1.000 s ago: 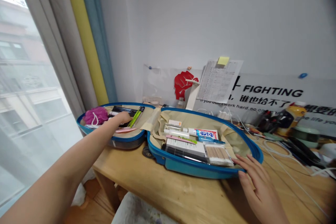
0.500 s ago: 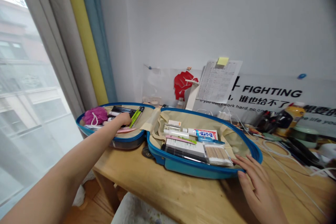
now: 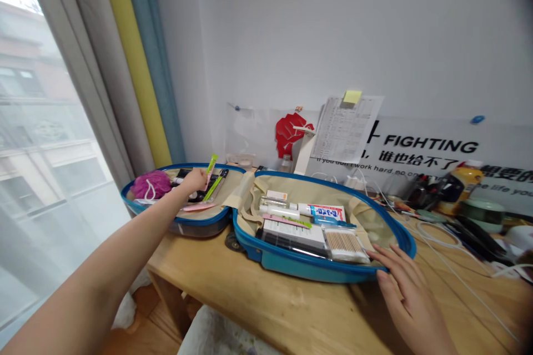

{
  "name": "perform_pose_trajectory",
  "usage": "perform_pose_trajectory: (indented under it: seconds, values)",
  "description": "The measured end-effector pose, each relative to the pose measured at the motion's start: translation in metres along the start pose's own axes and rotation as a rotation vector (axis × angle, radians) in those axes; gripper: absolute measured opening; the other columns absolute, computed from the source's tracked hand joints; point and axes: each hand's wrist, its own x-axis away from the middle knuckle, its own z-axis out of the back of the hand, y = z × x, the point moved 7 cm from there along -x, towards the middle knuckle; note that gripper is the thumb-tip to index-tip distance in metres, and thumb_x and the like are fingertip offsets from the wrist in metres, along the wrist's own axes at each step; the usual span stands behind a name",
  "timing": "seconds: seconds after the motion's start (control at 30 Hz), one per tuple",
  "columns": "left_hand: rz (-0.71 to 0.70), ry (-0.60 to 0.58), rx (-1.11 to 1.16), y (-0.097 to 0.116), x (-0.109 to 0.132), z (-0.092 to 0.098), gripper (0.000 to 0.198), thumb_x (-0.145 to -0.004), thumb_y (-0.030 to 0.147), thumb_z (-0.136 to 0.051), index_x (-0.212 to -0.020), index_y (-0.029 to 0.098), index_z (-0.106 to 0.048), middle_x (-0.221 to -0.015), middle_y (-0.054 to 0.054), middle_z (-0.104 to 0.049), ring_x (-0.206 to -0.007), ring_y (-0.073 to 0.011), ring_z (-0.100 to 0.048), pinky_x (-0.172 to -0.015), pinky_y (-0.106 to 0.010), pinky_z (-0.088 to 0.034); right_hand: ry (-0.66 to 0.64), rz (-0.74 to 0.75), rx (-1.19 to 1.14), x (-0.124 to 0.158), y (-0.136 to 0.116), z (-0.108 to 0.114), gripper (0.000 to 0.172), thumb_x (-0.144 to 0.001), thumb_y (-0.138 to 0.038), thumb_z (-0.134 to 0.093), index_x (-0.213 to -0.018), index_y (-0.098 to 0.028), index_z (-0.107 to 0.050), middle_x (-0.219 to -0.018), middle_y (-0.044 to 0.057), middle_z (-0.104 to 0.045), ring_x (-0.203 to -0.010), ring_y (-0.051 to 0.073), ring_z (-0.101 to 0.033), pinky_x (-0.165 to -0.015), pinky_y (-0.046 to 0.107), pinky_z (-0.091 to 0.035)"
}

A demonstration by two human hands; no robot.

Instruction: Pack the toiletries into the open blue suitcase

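Observation:
A small blue suitcase (image 3: pixel 300 269) lies open on the wooden desk (image 3: pixel 258 305), both halves lined in beige. My left hand (image 3: pixel 195 179) reaches into the left half and pinches a thin green and pink stick (image 3: pixel 210 168), lifting one end up. A purple bath puff (image 3: pixel 152 183) and dark flat items (image 3: pixel 200 175) lie beside it. My right hand (image 3: pixel 406 291) rests flat, fingers spread, on the desk against the right half's front rim. That half holds a toothpaste box (image 3: pixel 327 212), small bottles (image 3: pixel 275 202) and a pack of cotton swabs (image 3: pixel 345 243).
Window (image 3: pixel 37 150) and striped curtains (image 3: pixel 129 61) stand at the left. On the wall hang a "FIGHTING" poster (image 3: pixel 433 147), a paper sheet (image 3: pixel 347 127) and a red fist cutout (image 3: pixel 291 132). Bottles, a bowl and white cables (image 3: pixel 441 236) crowd the desk's right side.
My left hand has closed on the green and pink stick and raised it out of the left half. The right hand has stayed where it was.

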Motion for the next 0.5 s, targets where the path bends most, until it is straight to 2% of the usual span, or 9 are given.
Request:
perform_pose_trajectory:
  seconds: [0.13,0.2,0.3,0.37,0.5]
  values:
    - [-0.045,0.020,0.117,0.028,0.006,0.005,0.037,-0.096,0.023,-0.021,-0.116,0.011,-0.050,-0.097,-0.010,-0.069,-0.068,-0.0129,-0.064,-0.060,-0.021,-0.048,0.009,0.007,0.000,-0.001,-0.001,0.001,0.033,-0.091,-0.037,-0.039,-0.108,-0.022,-0.063,-0.113,0.008,-0.065,-0.120,0.027,-0.051,-0.096,0.046,-0.046]
    - [-0.096,0.019,0.147,0.047,0.015,0.006,0.036,-0.097,0.032,-0.025,-0.117,0.013,-0.049,-0.097,-0.008,-0.068,-0.072,-0.0144,-0.063,-0.060,-0.021,-0.047,0.011,-0.001,-0.010,0.000,-0.001,0.000,0.034,-0.091,-0.038,-0.038,-0.108,-0.022,-0.063,-0.113,0.008,-0.066,-0.121,0.027,-0.051,-0.096,0.046,-0.046]
    - [-0.249,-0.009,0.143,0.082,0.036,0.000,0.039,-0.090,0.043,-0.046,-0.118,0.017,-0.050,-0.098,-0.005,-0.067,-0.082,-0.0180,-0.062,-0.067,-0.024,-0.047,0.005,-0.004,-0.015,0.000,-0.001,0.000,0.034,-0.091,-0.039,-0.039,-0.107,-0.023,-0.064,-0.113,0.008,-0.066,-0.121,0.027,-0.051,-0.095,0.047,-0.046]
    - [-0.381,-0.052,0.101,0.105,0.056,-0.009,0.042,-0.085,0.041,-0.053,-0.120,0.018,-0.050,-0.095,-0.005,-0.066,-0.081,-0.0199,-0.062,-0.070,-0.027,-0.046,0.004,0.006,-0.012,-0.001,-0.002,0.001,0.033,-0.090,-0.038,-0.040,-0.108,-0.023,-0.063,-0.113,0.008,-0.066,-0.120,0.028,-0.052,-0.094,0.047,-0.046]
    - [-0.615,-0.192,0.061,0.140,0.097,-0.031,0.039,-0.085,0.036,-0.050,-0.121,0.019,-0.048,-0.084,-0.004,-0.065,-0.075,-0.0211,-0.061,-0.068,-0.030,-0.046,0.016,0.024,-0.002,-0.002,-0.006,0.004,0.031,-0.091,-0.036,-0.040,-0.107,-0.023,-0.063,-0.112,0.007,-0.066,-0.119,0.027,-0.053,-0.093,0.047,-0.047]
